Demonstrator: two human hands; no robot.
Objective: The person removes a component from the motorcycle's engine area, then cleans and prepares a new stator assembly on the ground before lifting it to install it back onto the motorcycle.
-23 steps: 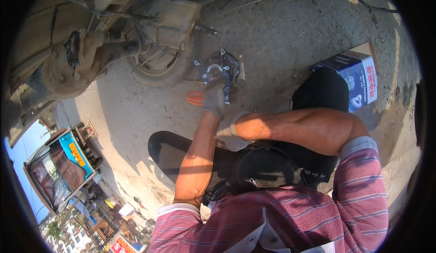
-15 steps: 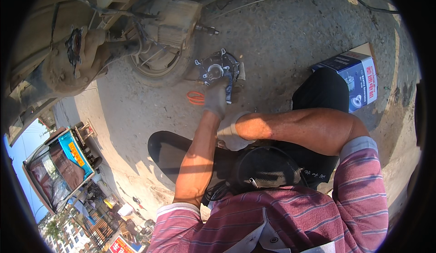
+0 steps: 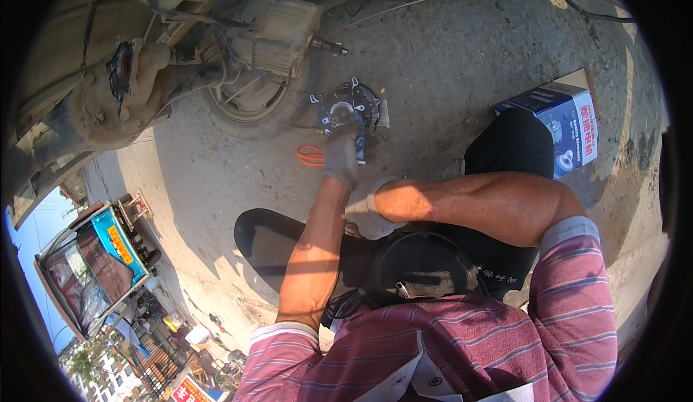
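My left hand, in a pale work glove, is closed round a slim dark blue-and-white tube. It reaches over a black round motor end cover lying on the ground, with metal tabs on its rim and a ring in the middle. The tube's upper end is at the cover's near side; whether they touch, I cannot tell. My right hand, gloved too, rests close to my lap beside the left wrist. Its fingers are curled, and what they hold, if anything, is hidden. Two orange loops lie left of my left hand.
A dirty axle housing and a wheel with a finned motor casing stand at the upper left. A blue-and-white cardboard box is beyond my right knee. A blue three-wheeled vehicle is parked far left.
My left hand and the tube have shifted very slightly to the left at the end cover. My right hand stays in the same place.
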